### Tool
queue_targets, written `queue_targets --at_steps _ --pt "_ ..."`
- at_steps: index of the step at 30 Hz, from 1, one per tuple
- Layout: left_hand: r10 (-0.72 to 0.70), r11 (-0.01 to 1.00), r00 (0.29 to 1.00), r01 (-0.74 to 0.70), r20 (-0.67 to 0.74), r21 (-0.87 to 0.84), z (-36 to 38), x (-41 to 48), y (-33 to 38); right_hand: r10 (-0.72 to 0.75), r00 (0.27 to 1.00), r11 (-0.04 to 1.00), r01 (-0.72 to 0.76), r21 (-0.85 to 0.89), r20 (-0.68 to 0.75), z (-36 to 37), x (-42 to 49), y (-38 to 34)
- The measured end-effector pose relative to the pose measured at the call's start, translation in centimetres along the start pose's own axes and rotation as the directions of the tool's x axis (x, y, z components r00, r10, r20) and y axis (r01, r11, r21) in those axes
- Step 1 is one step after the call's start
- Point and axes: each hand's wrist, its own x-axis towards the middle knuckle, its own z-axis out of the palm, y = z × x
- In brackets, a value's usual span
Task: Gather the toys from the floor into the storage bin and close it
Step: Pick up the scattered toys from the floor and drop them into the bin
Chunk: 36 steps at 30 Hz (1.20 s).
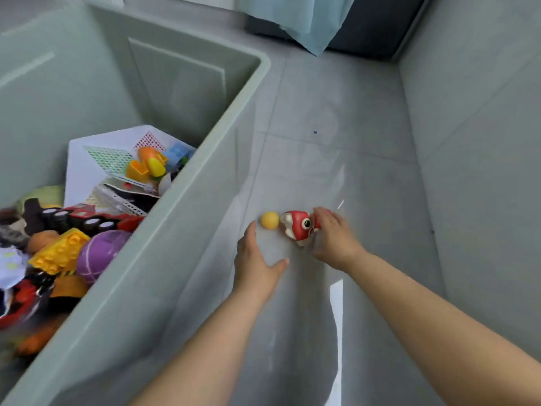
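Your left hand [257, 259]: fingers straight and released, thumb spread, just beside the yellow ball [270, 220], holding nothing.
Your right hand [333, 238]: fingers curled over the tail end of the red fish toy [298, 227], grasping it.
Yellow ball: on the floor [336, 127], between the storage bin [187, 200] and the fish's mouth.
Red fish toy: on the floor, just right of the ball.
Storage bin: open on your left, holding many toys, including 1 yellow brick [58, 250] and 1 purple ball [101, 254].

open floor [336, 112] ahead, storage bin [187, 235] wall left, grey wall [474, 142] right
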Motion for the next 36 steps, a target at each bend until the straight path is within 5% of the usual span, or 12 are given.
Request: queue_targets --at_steps 3,8,12,16,18,20,23,26,28,32,36 --pt "0.029 0.983 0.999 -0.023 -0.031 0.182 1.5 4.3 -0.5 0.003 0.995 1.0 -0.004 0.003 0.096 1.2 2.2 1.3" --pt "0.065 0.953 0.998 -0.065 0.007 0.296 3.2 8.7 -2.0 0.071 0.997 0.988 -0.069 0.14 -0.01 2.4 1.7 0.8" --pt "0.123 0.874 0.992 -0.121 0.027 0.471 3.9 10.1 -1.9 0.074 0.996 0.997 -0.073 0.023 -0.044 3.0 -1.8 2.0" --pt "0.048 0.98 0.997 -0.036 -0.058 0.195 4.8 8.3 -1.4 0.146 0.971 0.989 -0.136 0.063 -0.192 3.5 -5.4 4.4" --pt "0.047 0.999 0.991 -0.05 -0.124 -0.019 4.5 5.6 -0.2 0.326 0.915 0.89 -0.213 0.403 -0.237 2.4 -6.7 4.1" --pt "0.115 0.981 0.977 -0.141 -0.179 -0.135 3.5 2.2 2.5 0.441 0.88 0.648 -0.178 0.741 -0.174 0.1 -7.4 2.7" --pt "0.333 0.904 0.911 -0.382 -0.244 -0.191 -1.9 -2.7 8.4 0.413 0.896 0.464 -0.055 0.884 -0.161 -4.8 -7.6 -2.7" --pt "0.547 0.822 0.799 -0.569 -0.251 -0.021 -11.3 -5.3 13.0 0.282 0.925 0.389 0.132 0.912 -0.255 -10.6 -8.3 -11.3" --pt "0.585 0.811 0.775 -0.558 -0.236 0.178 -18.3 -5.6 13.9 0.131 0.962 0.344 0.183 0.921 -0.24 -13.8 -9.3 -17.2" --pt "0.416 0.786 0.876 -0.211 -0.244 0.581 -29.7 -6.0 10.4 -0.208 0.977 0.363 0.038 0.931 0.041 -14.9 -10.8 -27.1" --pt "0.169 0.584 0.977 0.008 -0.132 0.811 -33.6 -6.7 4.5 -0.233 0.937 0.42 -0.145 0.896 0.261 -10.9 -10.9 -33.1"
